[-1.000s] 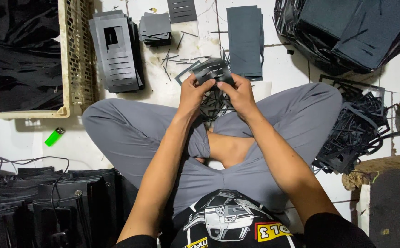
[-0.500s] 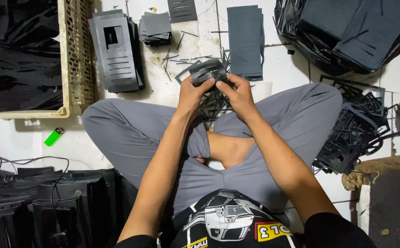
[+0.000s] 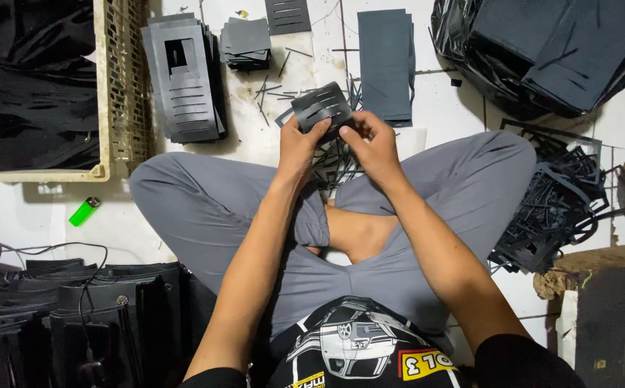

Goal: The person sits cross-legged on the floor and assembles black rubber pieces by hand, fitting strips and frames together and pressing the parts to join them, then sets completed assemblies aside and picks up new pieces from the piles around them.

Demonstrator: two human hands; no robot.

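The person sits cross-legged on the white floor [image 3: 470, 108] with a beige crate [image 3: 122, 86] of black sheets beyond and left of the fingers, a stack of slotted dark panels [image 3: 183, 79] just ahead of the left fingertips, and a tangle of cut-out scrap frames [image 3: 549, 208] to the right, so stock and waste seem laid within arm's reach. The left hand [image 3: 299, 147] and right hand [image 3: 373, 144] each pinch an edge of a small slotted dark piece [image 3: 321, 108], held above the knees, probably to keep it taut. It is dark grey, roughly square, tilted, with parallel slits.

Stacks [image 3: 183, 79] and scraps [image 3: 549, 208] crowding floor
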